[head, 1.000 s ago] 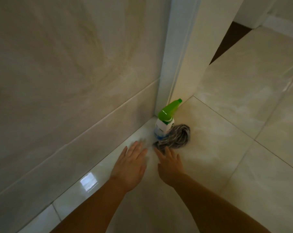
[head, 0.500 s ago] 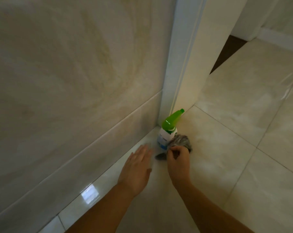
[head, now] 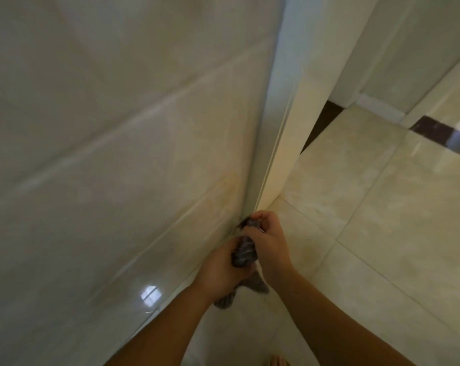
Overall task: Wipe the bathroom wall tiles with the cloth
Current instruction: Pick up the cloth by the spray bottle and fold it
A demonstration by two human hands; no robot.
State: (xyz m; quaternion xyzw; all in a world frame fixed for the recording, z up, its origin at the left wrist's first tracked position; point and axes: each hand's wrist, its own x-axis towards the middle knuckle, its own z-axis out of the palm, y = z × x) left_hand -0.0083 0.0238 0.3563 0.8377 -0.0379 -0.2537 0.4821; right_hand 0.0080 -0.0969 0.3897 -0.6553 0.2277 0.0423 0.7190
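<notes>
Gripping a bunched grey cloth between them, both hands sit low in the head view, close to the corner where the wall tiles meet a pale door frame. The left hand is curled shut around the lower part of the cloth, its back turned to the camera, and loose ends of the fabric hang out beneath it, just over the floor. The right hand is closed on the upper part of the cloth, fingers bent over the top so that a dark fold of fabric shows at the fingertips, right beside the foot of the door frame. The two hands touch or nearly touch each other, with the cloth pressed between them. Both bare forearms run up from the bottom edge of the picture.

The wall tiles fill the left half of the view, large, glossy and beige with faint marbling, cut by long grout lines; a bright window reflection glints on the lowest tile, left of the left forearm. The floor is laid in similar glossy beige tiles. Beyond the door frame a dark strip crosses the floor at the far right. The picture is somewhat blurred, so the cloth's weave cannot be told.
</notes>
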